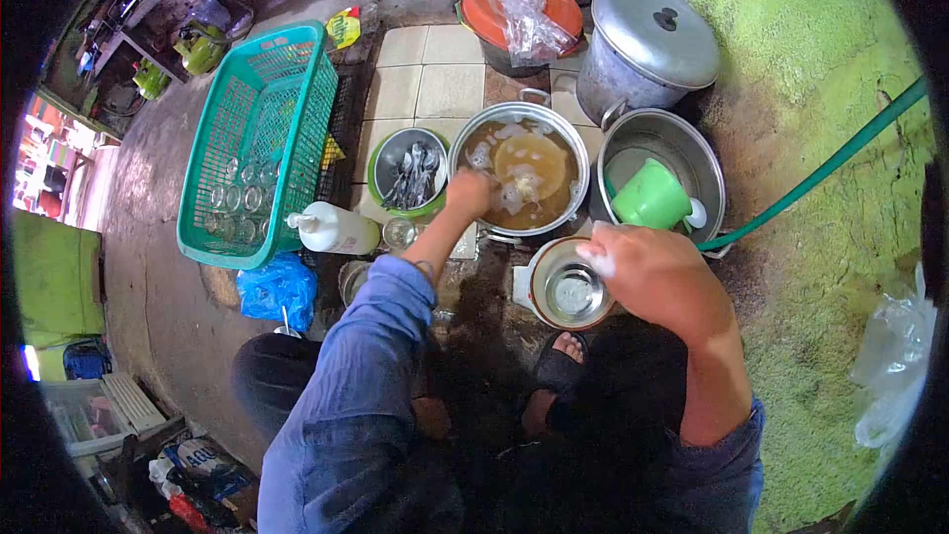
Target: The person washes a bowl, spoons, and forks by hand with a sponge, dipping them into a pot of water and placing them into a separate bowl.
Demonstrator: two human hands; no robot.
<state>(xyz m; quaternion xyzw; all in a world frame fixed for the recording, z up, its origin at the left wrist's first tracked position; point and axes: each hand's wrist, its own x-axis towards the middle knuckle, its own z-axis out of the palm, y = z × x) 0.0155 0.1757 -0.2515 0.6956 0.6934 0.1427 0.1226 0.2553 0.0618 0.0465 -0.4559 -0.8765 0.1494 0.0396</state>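
Note:
My left hand (471,194) is over the left side of a wide metal basin (581,160) of brownish, soapy water. Its fingers are curled, and whatever they may hold is hidden. A pale foamy patch (524,184) floats beside it. With suds on the fingers, my right hand (652,269) grips the right rim of a small metal pot (571,287) with a brown edge. That pot stands close to my feet, a pale handle on its left. Left of the basin, a metal bowl (392,150) full of spoons (415,176) rests in a green bowl (376,176).
A teal basket (314,89) holding glasses (233,200) stands left. Nearby are a white bottle (338,229), a glass (399,233) and a blue bag (279,289). A pot with a green dipper (652,196), a green hose (830,160) and a lidded pot (633,69) are right.

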